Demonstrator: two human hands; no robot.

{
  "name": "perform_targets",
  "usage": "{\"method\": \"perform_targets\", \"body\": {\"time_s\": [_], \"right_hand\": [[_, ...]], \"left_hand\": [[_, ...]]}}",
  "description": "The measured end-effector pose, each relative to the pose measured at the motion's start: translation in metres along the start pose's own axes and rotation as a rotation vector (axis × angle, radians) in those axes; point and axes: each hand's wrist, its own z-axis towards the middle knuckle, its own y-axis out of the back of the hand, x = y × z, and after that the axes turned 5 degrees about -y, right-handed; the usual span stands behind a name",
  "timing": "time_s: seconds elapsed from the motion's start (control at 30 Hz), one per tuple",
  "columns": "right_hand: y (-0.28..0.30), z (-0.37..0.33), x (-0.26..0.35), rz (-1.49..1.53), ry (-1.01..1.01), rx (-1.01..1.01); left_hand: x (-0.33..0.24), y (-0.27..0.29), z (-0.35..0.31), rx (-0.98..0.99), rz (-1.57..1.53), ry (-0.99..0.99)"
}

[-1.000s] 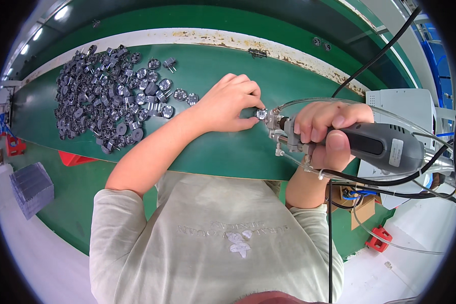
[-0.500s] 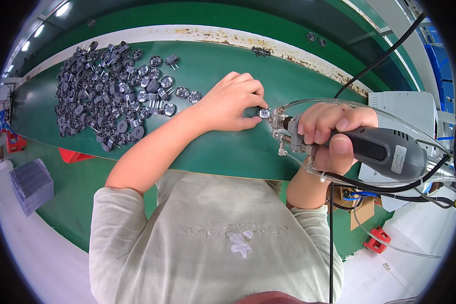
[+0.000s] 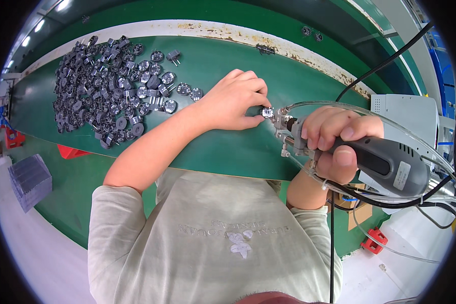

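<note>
Between thumb and forefinger, my left hand (image 3: 236,103) pinches a small round dark part (image 3: 267,112) with a shiny inner face, just above or on the green table. My right hand (image 3: 342,134) is wrapped round a grey power screwdriver (image 3: 390,164) that lies roughly level and has clear tubes and a black cable. The screwdriver's metal nose (image 3: 279,121) meets the right side of the part; whether its tip is inside cannot be seen. Behind my left wrist lie two loose round parts (image 3: 190,91).
A large pile of dark round plug parts (image 3: 111,91), some with metal pins, covers the table's left end. A rusty white rail (image 3: 213,29) edges the green table (image 3: 223,152) at the far side. To the right stands a white machine (image 3: 403,114). A black cable (image 3: 385,63) slants above.
The whole view has shifted slightly. My hands, the part and the screwdriver keep nearly the same position relative to each other.
</note>
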Motion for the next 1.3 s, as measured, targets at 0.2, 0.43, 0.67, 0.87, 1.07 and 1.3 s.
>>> {"method": "perform_targets", "body": {"time_s": [0.2,0.43,0.67,0.87,1.07,1.3], "right_hand": [[-0.001,0.002,0.001,0.0,-0.005,0.018],[0.007,0.0,0.0,0.04,0.058,-0.001],[0.015,0.003,0.006,0.002,0.125,0.094],[0.023,0.001,0.011,0.059,0.076,0.155],[0.018,-0.001,0.01,0.078,0.111,0.094],[0.018,0.0,0.008,0.064,0.154,0.07]], "left_hand": [[0.0,0.0,0.001,-0.006,-0.003,-0.005],[-0.008,0.004,0.007,-0.15,-0.046,-0.059],[-0.003,0.001,0.005,-0.116,-0.006,-0.141],[-0.002,0.0,0.004,-0.1,-0.045,-0.133],[-0.001,0.0,0.004,-0.089,-0.091,-0.099],[0.001,-0.001,0.003,-0.032,-0.143,-0.03]]}}
